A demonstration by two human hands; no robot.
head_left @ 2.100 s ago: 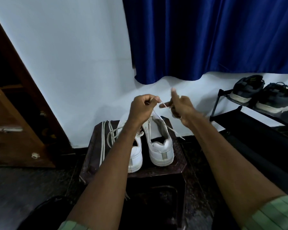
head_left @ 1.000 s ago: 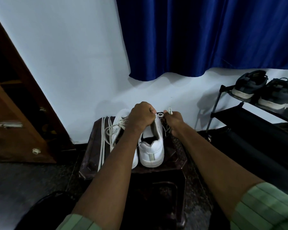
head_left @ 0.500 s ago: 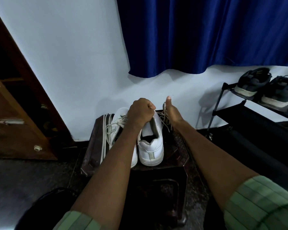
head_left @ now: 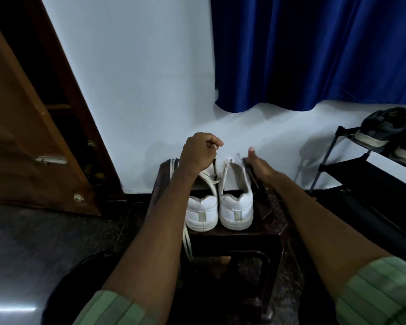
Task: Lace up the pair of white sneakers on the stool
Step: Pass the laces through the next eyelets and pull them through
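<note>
Two white sneakers stand heels toward me on a dark stool (head_left: 271, 227). My left hand (head_left: 201, 152) hovers over the front of the left sneaker (head_left: 202, 213), fingers curled with thumb and forefinger pinched. A white lace (head_left: 210, 178) runs from under that hand across the shoe's opening. My right hand (head_left: 259, 166) lies along the outer side of the right sneaker (head_left: 236, 205), thumb straight up; its fingers are hidden behind the shoe. More loose lace (head_left: 188, 243) hangs off the stool's front beside my left forearm.
A white wall and a blue curtain (head_left: 314, 55) are behind the stool. At the right stands a black shoe rack (head_left: 352, 170) carrying dark shoes (head_left: 382, 130). A brown wooden door (head_left: 21, 137) stands open at the left. The floor is dark.
My left hand has left the right sneaker and shifted over the left one. My right hand dropped the lace ends and opened beside the right sneaker. The view swung left.
</note>
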